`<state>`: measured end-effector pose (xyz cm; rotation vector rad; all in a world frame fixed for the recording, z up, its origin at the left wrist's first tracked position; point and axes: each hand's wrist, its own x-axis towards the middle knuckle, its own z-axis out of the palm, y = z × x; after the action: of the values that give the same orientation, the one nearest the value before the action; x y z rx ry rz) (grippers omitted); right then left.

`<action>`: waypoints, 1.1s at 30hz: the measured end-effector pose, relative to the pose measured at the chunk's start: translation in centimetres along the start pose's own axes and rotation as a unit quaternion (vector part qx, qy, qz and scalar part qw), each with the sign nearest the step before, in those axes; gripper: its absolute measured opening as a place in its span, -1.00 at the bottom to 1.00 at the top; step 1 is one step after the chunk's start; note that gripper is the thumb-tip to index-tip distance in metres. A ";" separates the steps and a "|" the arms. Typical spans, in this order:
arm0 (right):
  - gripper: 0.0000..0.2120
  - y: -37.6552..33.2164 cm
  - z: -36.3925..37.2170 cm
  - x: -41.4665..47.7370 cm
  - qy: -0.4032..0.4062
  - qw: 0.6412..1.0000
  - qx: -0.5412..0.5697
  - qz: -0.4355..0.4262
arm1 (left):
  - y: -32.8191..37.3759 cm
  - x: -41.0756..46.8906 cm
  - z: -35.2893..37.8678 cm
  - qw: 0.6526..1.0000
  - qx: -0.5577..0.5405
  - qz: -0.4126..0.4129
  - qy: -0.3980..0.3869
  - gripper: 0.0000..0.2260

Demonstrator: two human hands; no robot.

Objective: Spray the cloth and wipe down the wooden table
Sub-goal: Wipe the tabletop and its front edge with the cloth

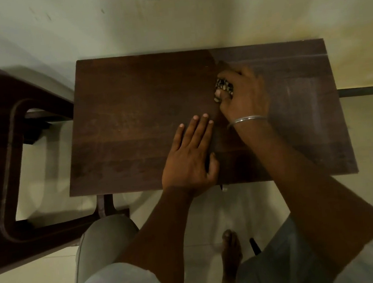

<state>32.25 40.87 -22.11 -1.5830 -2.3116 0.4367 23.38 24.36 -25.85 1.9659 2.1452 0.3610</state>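
Note:
A dark wooden table (131, 124) fills the middle of the head view, set against a pale wall. My right hand (244, 94) grips a bunched, dark speckled cloth (223, 87) and presses it on the tabletop right of centre; most of the cloth is hidden under the fingers. The wood to the right of the cloth looks duller and streaked. My left hand (192, 154) lies flat on the table near its front edge, fingers straight and together. No spray bottle is in view.
A dark brown chair or stool (7, 163) stands close to the table's left side. My knees and a bare foot (229, 251) are below the front edge on a pale tiled floor. A dark bar (367, 90) runs off to the right.

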 end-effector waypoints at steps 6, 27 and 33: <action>-0.67 -1.2 0.6 5.6 0.011 1.000 -0.005 -0.001 | 0.1 0.0 0.0 1.000 -0.005 -0.004 0.004 -0.36; -0.60 -0.1 1.9 4.1 0.009 0.998 0.018 -0.054 | 0.2 0.0 0.0 1.000 0.006 -0.005 -0.005 -0.36; -0.60 -0.9 1.3 7.1 0.003 1.000 -0.013 -0.025 | 0.1 -0.1 0.0 1.000 0.008 -0.005 0.003 -0.37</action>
<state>28.51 47.13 -22.42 -1.5331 -2.3555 0.3914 23.52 24.24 -25.82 1.9645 2.1668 0.3498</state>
